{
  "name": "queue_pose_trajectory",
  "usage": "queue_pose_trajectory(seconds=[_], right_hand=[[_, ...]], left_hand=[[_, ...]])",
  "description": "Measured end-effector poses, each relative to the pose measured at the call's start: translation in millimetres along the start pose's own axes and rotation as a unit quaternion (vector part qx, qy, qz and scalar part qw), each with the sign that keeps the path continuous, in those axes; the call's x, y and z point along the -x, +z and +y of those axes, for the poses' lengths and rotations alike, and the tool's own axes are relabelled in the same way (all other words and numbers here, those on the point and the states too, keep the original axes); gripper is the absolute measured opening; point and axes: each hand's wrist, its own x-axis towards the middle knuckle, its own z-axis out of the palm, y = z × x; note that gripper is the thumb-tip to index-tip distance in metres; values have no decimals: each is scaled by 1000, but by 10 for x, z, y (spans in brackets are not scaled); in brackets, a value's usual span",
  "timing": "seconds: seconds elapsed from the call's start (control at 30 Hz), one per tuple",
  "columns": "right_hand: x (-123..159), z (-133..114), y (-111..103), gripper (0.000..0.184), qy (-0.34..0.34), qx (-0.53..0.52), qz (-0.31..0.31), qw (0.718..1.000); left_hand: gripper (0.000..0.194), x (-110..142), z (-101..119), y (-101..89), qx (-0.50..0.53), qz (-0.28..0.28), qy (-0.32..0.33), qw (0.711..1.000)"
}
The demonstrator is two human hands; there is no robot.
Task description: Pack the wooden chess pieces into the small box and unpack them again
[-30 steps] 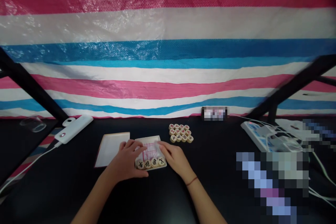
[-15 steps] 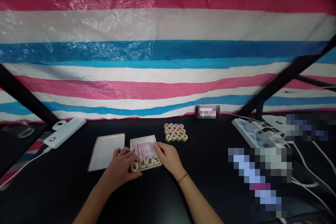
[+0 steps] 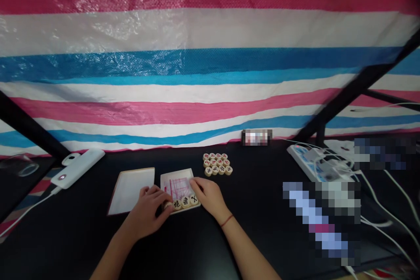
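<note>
**Both hands at the box, row of discs at near edge**

Discs [image 3: 186, 201] sit in the open box [image 3: 176, 171], along its near wall. They look light, hard, smooth; likely best pinched by the rims. Box looks thin-walled; support its sides. Left hand [image 3: 148, 211]: palm down, fingers curled over the leftmost disc, thumb near it; can't tell if clamped. Right hand [image 3: 210, 196]: fingertips at the box's right edge, wrist angled inward; pinch unclear.
</note>
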Motion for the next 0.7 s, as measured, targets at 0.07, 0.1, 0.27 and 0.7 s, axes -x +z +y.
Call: queue_pose_trajectory(seconds=[0.07,0.1,0.27,0.7], right_hand=[[2,6,3,33,-9,-8,14,1000],[5,6,-1,30,-16,-18,29,999],[73,-65,-51,29,-108,-94,101,984],[116,148,-265,17,-14,-30,221,975]], left_hand=[[21,-21,-27,9,16,25,-9,1000],[22,-41,-32,16,29,47,-16,998],[27,-244,126,58,152,129,-69,978],[31,-405,246,385,357,269,-176,877]])
